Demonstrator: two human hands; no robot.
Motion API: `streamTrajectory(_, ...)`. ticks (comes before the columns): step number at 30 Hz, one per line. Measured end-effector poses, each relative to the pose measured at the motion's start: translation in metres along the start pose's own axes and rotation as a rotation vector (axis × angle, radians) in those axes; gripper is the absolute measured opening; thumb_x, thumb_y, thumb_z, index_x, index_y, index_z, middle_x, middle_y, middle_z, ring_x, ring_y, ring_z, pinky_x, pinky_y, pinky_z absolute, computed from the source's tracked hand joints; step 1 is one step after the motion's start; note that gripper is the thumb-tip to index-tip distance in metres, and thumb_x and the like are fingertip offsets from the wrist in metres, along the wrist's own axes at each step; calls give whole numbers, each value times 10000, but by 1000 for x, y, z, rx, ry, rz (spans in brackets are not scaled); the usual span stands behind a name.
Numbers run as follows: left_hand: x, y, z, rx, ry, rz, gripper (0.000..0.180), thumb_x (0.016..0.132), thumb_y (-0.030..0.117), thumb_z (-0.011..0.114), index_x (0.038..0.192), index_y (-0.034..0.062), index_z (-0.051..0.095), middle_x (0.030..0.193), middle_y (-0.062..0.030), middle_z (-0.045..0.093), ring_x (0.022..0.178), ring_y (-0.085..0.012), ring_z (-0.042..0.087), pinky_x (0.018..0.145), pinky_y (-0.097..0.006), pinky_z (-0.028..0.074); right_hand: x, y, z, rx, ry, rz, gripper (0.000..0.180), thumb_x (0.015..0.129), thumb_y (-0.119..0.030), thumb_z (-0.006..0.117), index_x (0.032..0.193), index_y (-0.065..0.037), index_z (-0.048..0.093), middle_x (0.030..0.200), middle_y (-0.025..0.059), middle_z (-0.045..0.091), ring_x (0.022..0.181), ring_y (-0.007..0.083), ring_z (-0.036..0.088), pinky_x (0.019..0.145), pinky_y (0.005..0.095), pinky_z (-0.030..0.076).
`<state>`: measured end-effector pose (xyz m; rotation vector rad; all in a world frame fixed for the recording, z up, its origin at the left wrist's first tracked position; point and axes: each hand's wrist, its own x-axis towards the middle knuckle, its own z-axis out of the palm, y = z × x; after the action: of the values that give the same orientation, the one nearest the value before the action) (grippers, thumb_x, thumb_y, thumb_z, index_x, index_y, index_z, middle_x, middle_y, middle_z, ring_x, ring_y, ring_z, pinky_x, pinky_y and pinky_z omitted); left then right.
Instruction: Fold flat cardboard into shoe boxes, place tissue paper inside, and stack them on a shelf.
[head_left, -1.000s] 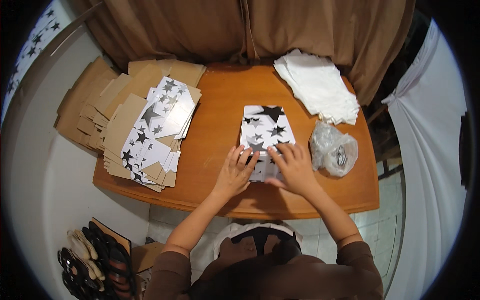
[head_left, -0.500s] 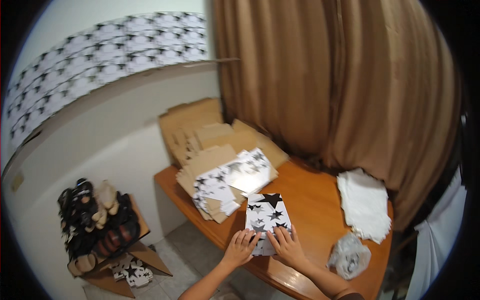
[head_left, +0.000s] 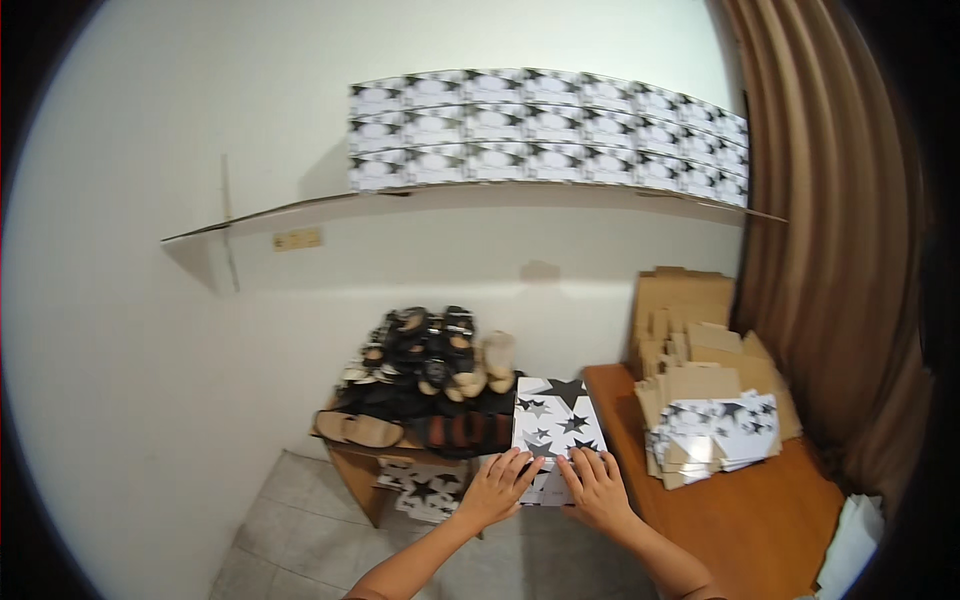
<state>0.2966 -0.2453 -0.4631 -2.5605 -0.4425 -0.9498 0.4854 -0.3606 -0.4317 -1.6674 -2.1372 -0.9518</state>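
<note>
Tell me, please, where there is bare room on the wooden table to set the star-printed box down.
Both hands, left hand and right hand, hold the star-printed box off the wooden table. Bare wood lies along the table's near-left part, between the box and the stack of flat cardboard blanks, and in front of that stack. The far end is crowded with blanks. The low stand of sandals is full.

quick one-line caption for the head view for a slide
Both hands, left and right, hold a white star-printed cardboard box between a pile of dark sandals and an orange wooden table.

white wall (head_left: 150,330) | grey tiled floor (head_left: 300,520) | brown curtain (head_left: 840,280) | wooden table (head_left: 760,520) | high shelf (head_left: 450,200)
</note>
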Motion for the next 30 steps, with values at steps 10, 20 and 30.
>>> streamTrajectory(10,-66,-249,-171,456,54,-146,887,562,210,740,1365,116,375,1289,-91,387,1222,-281,367,981,-439,323,293,-132,2,163,366,-252,933,525,-320,781,1354,-118,403,1247,88,466,1182,236,429,1003,413,316)
streamTrajectory(20,-26,-434,-294,740,297,-134,952,490,117,767,1354,85,369,1261,-124,403,1197,-321,395,938,-445,343,530,-177,-44,113,705,-373,1017,475,-263,820,1370,-110,363,1238,91,452,1175,241,419,1006,415,311)
streamTrajectory(30,94,-581,-291,658,330,-115,1054,457,67,803,1381,107,296,1304,-102,362,1244,-292,354,1008,-391,357,680,-111,-39,-28,668,-223,1090,438,-260,852,1380,-120,321,1239,99,432,1174,264,414,1044,434,294)
